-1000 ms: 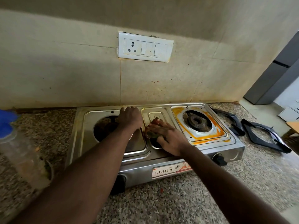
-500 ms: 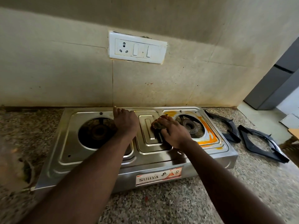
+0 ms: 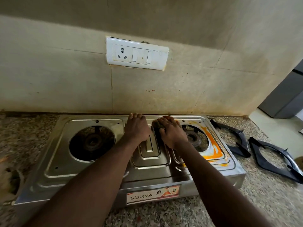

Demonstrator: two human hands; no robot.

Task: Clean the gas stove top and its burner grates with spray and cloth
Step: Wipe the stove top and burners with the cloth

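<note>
A two-burner steel gas stove [image 3: 101, 169] stands on the granite counter, with no grates on it. My left hand [image 3: 136, 128] rests flat on the stove top between the left burner [image 3: 91, 142] and the raised centre panel. My right hand [image 3: 172, 132] presses a dark, dirty scrub pad [image 3: 158, 123] onto the back of the centre strip, beside the right burner [image 3: 194, 138]. Orange stains [image 3: 213, 149] ring the right burner's tray. Two black burner grates [image 3: 236, 140] [image 3: 275, 161] lie on the counter to the right of the stove.
A white socket and switch plate [image 3: 136, 54] is on the tiled wall above the stove. A grey cabinet or fridge edge [image 3: 287, 95] stands at far right. A blurred object [image 3: 9, 176] sits at the left edge of the speckled counter [image 3: 164, 213].
My right hand with the scrub pad has slid from the front of the centre strip toward the back wall. My left hand has shifted back too. The view has swung left; the bottle has left it.
</note>
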